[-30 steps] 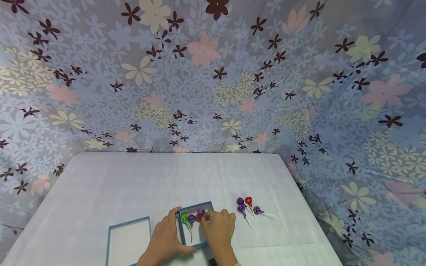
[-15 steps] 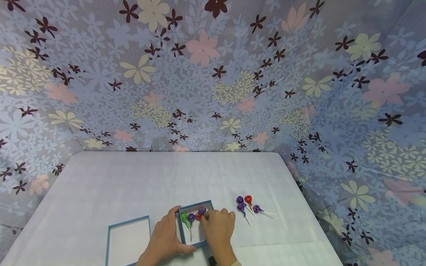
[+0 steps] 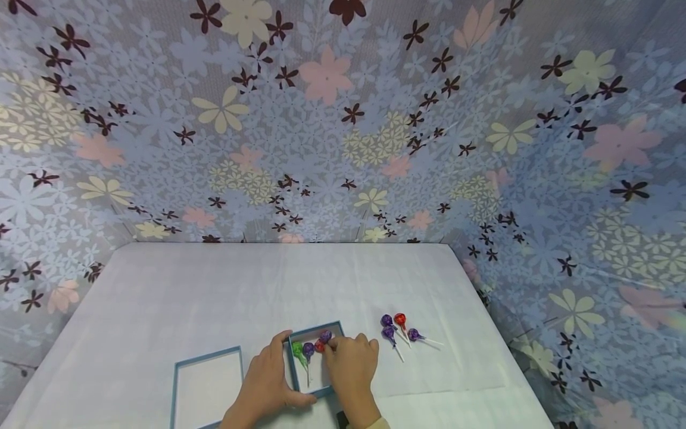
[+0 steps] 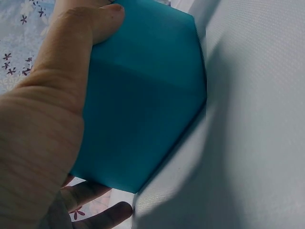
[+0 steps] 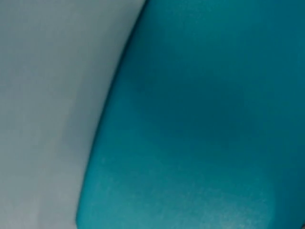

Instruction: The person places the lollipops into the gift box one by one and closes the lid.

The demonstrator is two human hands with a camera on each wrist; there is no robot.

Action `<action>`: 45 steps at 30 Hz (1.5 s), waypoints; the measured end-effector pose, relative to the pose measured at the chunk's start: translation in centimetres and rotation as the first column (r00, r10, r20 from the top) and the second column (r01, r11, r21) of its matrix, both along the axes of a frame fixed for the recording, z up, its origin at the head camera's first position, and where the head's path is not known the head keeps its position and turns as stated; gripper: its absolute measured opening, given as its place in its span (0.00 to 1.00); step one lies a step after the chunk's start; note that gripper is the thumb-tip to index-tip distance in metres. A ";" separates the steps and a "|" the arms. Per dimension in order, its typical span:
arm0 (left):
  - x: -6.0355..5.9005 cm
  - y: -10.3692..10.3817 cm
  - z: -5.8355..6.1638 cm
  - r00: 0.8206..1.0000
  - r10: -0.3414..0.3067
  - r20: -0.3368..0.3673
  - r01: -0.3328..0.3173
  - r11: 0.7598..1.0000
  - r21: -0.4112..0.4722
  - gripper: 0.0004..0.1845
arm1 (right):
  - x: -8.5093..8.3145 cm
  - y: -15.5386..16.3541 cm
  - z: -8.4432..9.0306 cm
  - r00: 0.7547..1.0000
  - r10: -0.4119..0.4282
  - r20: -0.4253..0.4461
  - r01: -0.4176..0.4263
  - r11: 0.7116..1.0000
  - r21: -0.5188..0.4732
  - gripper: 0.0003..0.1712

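Observation:
In the head view, my left hand (image 3: 268,375) grips the left side of a small blue box (image 3: 293,372), thumb along the near wall and fingers by the far left corner. The box's teal outer wall (image 4: 143,95) fills much of the left wrist view. Inside lie a green lollipop (image 3: 298,348), a purple lollipop (image 3: 308,350) and a red lollipop (image 3: 320,345). My right hand (image 3: 351,366) reaches over the right wall and pinches another purple lollipop (image 3: 325,336) beside the red one; its stick is hidden. Only teal wall (image 5: 190,119) and table show in the right wrist view.
A blue-rimmed white lid or tray (image 3: 174,387) lies left of my left hand. To the right, purple lollipops (image 3: 388,333) and a red lollipop (image 3: 400,320) lie loose on the white table (image 3: 241,286). A flowered cloth (image 3: 321,149) hangs behind and at the sides.
The pinched purple lollipop has shifted slightly to the right against the red one, which shows more now. My left hand keeps its hold on the box. The whole view has tipped slightly.

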State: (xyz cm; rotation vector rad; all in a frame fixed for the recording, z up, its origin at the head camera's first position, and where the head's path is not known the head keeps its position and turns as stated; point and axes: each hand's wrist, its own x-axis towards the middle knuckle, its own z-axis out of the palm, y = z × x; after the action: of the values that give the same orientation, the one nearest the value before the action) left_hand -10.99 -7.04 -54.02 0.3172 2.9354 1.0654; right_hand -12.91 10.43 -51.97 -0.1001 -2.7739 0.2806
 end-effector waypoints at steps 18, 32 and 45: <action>-0.1 0.1 -0.1 0.999 0.010 -0.042 -0.011 1.000 -0.019 0.73 | 0.0 0.2 0.1 0.999 0.023 -0.035 -0.023 1.000 -0.010 0.06; -0.1 -0.1 -0.3 0.999 0.020 -0.030 -0.020 1.000 -0.006 0.74 | -1.0 3.4 -0.5 0.879 0.076 -0.471 -0.178 0.968 -0.175 0.08; 0.0 0.1 -0.2 1.000 0.006 0.012 -0.006 1.000 -0.002 0.74 | -0.8 9.9 -0.8 0.932 -0.182 -0.314 0.105 0.963 -0.247 0.14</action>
State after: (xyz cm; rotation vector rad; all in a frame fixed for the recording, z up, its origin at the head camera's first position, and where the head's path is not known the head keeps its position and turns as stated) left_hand -11.00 -6.95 -54.18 0.3007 2.9286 1.0618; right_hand -13.74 20.33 -52.74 -0.2857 -2.3742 0.5228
